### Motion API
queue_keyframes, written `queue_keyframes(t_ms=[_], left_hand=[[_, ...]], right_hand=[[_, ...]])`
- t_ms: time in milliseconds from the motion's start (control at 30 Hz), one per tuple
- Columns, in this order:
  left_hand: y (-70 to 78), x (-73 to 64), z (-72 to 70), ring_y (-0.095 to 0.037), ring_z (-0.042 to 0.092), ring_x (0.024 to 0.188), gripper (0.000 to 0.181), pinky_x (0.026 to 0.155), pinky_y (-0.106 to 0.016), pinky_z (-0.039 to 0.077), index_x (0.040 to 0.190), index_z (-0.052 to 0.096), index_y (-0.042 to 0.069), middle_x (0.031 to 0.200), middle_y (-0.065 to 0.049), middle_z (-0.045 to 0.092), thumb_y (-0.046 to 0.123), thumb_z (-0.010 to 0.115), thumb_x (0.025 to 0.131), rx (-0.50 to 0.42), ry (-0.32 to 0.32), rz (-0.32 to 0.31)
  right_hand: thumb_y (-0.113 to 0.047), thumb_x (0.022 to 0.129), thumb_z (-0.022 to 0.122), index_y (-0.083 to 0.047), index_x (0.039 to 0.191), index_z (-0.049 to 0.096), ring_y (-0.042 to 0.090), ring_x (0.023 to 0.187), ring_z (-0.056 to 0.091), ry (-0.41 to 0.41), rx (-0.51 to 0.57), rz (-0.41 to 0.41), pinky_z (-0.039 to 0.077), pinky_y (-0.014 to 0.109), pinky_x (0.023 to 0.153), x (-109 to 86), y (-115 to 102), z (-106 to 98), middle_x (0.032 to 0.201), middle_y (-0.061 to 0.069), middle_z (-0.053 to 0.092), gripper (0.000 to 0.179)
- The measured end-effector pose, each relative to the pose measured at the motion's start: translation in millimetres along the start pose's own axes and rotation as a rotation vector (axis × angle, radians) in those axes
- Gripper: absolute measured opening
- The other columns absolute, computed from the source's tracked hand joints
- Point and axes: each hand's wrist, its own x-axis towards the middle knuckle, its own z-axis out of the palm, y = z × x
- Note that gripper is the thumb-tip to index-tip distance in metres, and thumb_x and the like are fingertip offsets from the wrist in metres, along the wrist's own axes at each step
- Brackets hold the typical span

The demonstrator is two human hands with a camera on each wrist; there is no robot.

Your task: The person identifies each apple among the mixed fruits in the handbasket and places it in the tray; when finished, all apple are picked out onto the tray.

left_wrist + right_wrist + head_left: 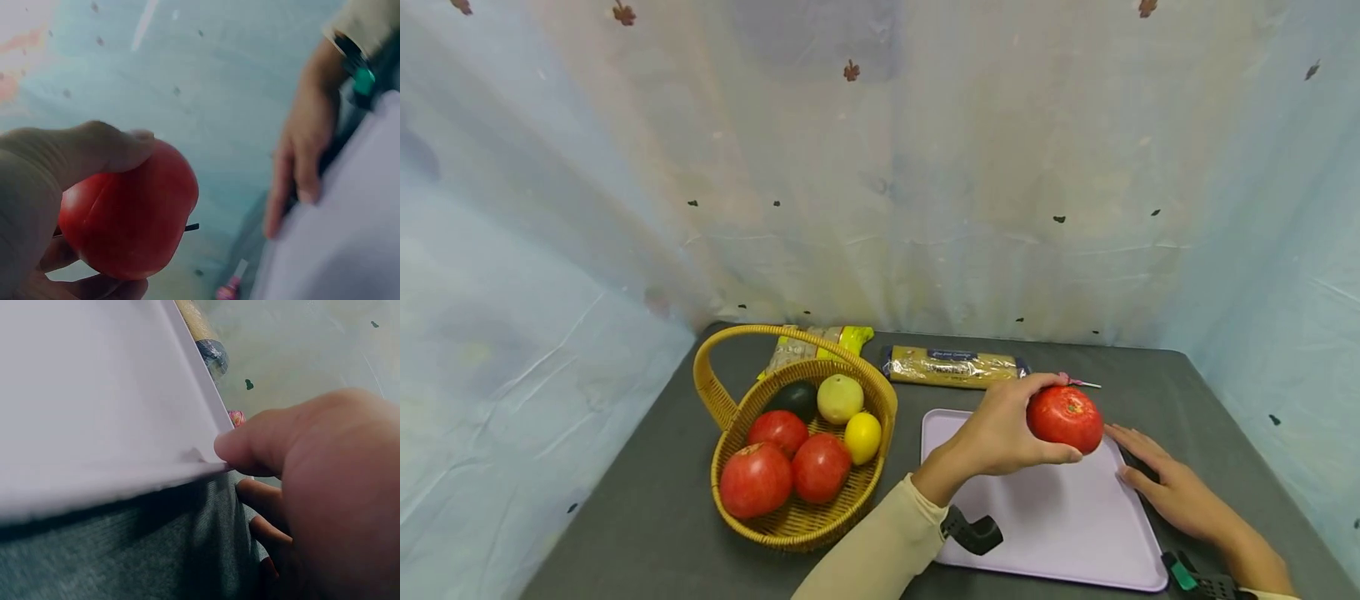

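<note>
The left hand (996, 427) grips that round red tomato (1066, 418), whose smooth skin could slip; the straight-fingered right hand (1180, 492) touches a rectangular lilac tray (1067, 525).

Red, round tomato (1067, 421), gripped by left hand (1000, 425) above tray (1060, 529). Tray pale lilac, rectangular, right hand (1172, 483) at right edge.

A dark grey table (647, 508) bears a yellow wicker basket (889, 410) and a lilac rectangular tray (1060, 525). Behind lie a yellow-ended packet (792, 351), a golden spaghetti packet (955, 367) and a pink-headed white stick (1085, 383).
</note>
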Motion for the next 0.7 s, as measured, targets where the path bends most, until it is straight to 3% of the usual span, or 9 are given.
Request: queue_keyframes(t_ms=[200, 367, 700], left_hand=[[-26.8, 8.6, 24.7, -0.001, 0.066, 0.117, 0.081, 0.094, -0.014, 0.054, 0.154, 0.061, 0.023, 0.139, 0.006, 0.071, 0.034, 0.098, 0.083, 0.005, 0.026, -0.069], [-37.6, 11.8, 45.4, 0.000, 0.067, 0.116, 0.081, 0.096, -0.017, 0.055, 0.152, 0.063, 0.026, 0.137, 0.009, 0.073, 0.033, 0.100, 0.081, -0.003, 0.047, -0.127], [-50.5, 14.2, 70.2, -0.001, 0.064, 0.118, 0.082, 0.098, -0.017, 0.053, 0.152, 0.063, 0.024, 0.137, 0.011, 0.072, 0.037, 0.100, 0.080, 0.084, -0.020, -0.180]], right_hand=[[-0.028, 0.110, 0.064, -0.009, 0.167, 0.042, 0.066, 0.149, 0.033, 0.007, -0.024, -0.017, 0.030, 0.093, 0.102, 1.7, -0.1, 0.8, 0.167, 0.035, 0.040, 0.064], [-0.027, 0.110, 0.065, -0.009, 0.167, 0.043, 0.066, 0.149, 0.033, 0.017, -0.013, -0.027, 0.030, 0.093, 0.102, 0.5, 0.3, 0.7, 0.166, 0.035, 0.040, 0.064], [-0.027, 0.111, 0.064, -0.009, 0.167, 0.042, 0.065, 0.147, 0.035, 0.015, -0.008, -0.037, 0.032, 0.093, 0.101, -0.4, 0.5, 1.4, 0.166, 0.035, 0.040, 0.063]])
